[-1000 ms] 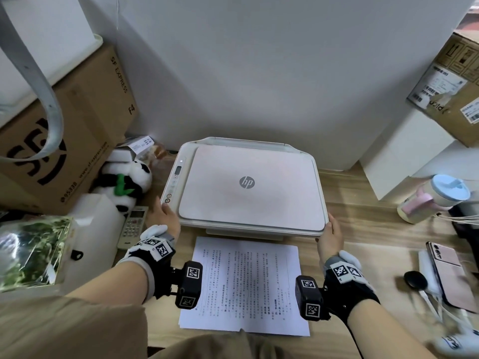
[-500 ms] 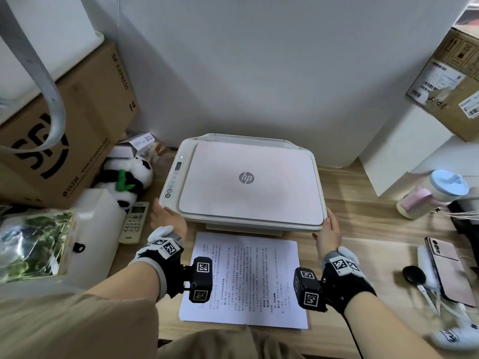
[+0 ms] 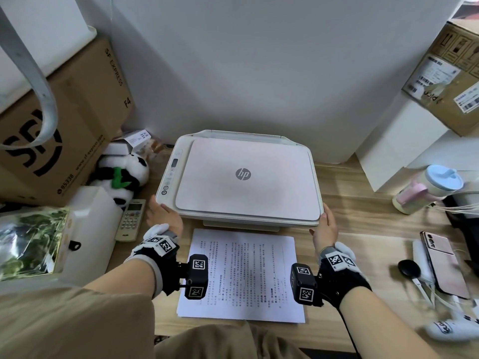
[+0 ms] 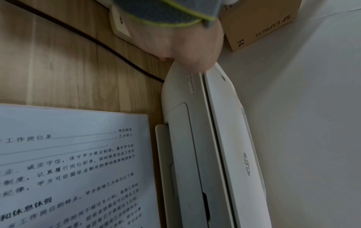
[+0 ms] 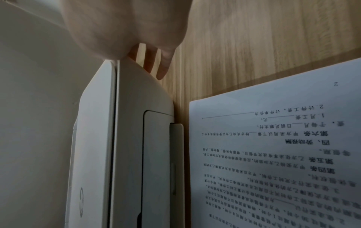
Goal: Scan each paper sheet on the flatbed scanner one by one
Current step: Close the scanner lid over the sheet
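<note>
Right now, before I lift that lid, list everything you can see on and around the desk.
scanner: one, white, lid closed, desk centre against the wall
paper sheets: a stack, count unclear, white with black print, on the desk in front of the scanner
remote control: one, cream, left of the scanner
panda plush: one, black and white, behind the remote
cardboard box: one, brown, far left
cardboard box with labels: one, brown, upper right
bottle: one, pink with blue lid, right
phone: one, pink, right edge
desk: one, wood
left hand: at the scanner's front left corner
right hand: at its front right corner
</note>
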